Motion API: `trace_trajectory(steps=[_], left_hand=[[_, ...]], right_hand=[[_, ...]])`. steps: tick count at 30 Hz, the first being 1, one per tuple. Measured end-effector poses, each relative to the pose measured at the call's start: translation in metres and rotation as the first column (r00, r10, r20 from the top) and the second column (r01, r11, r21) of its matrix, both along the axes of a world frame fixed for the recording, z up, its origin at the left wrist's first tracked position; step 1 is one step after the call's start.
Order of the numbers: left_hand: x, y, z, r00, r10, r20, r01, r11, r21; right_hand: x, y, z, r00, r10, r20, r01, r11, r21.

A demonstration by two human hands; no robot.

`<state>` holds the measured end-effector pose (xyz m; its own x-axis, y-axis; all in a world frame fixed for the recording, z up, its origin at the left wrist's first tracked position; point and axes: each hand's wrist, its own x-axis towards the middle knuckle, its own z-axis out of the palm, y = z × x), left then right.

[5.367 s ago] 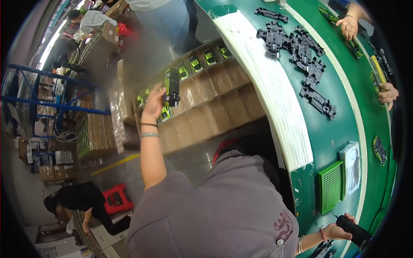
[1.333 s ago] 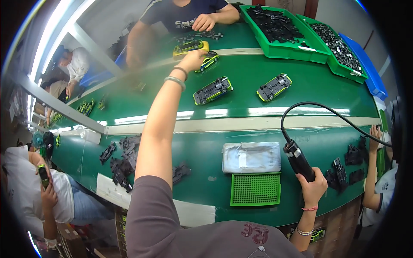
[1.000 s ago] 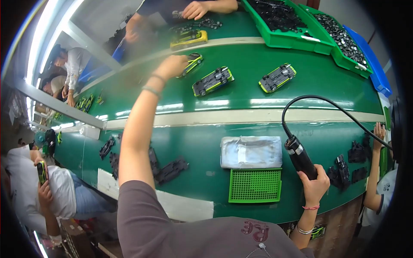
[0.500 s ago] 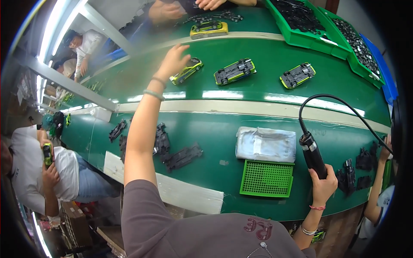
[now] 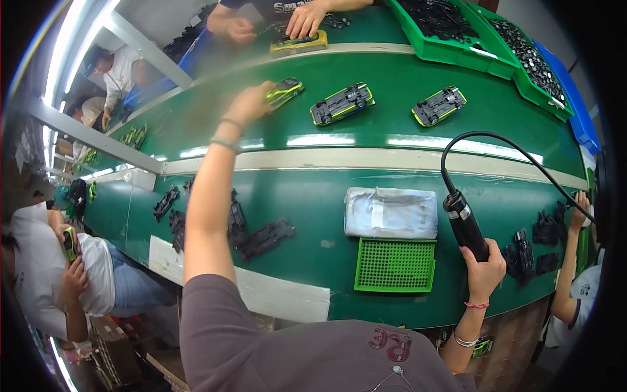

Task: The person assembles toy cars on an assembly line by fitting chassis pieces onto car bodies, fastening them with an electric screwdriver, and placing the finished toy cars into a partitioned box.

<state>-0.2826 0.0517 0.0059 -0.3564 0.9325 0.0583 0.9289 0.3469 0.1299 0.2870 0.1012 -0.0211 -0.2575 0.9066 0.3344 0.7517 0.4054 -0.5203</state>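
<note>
Three green toy cars lie in a row on the green tabletop (image 5: 392, 140). The left hand (image 5: 251, 103) grips the leftmost toy car (image 5: 285, 92); the right hand (image 5: 484, 271) wraps around a black electric screwdriver (image 5: 465, 224) nearer the body.

Long green workbench (image 5: 392, 124) under bright strip lights (image 5: 62, 49), with metal shelving.
</note>
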Motion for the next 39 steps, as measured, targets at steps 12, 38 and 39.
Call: trace_trajectory(steps=[12, 38, 39], left_hand=[[-0.018, -0.082, 0.015, 0.995, 0.094, -0.022, -0.096, 0.982, -0.163], [0.135, -0.144, 0.048, 0.969, -0.205, 0.142, 0.23, 0.954, -0.192], [0.137, -0.142, 0.047, 0.969, -0.204, 0.14, 0.229, 0.954, -0.194]], right_hand=[[0.001, 0.001, 0.002, 1.0, 0.013, 0.017, -0.013, 1.0, 0.015], [0.002, -0.002, 0.001, 1.0, 0.005, 0.029, -0.006, 1.0, 0.021], [0.002, -0.002, 0.001, 1.0, -0.001, 0.028, 0.001, 1.0, 0.024]])
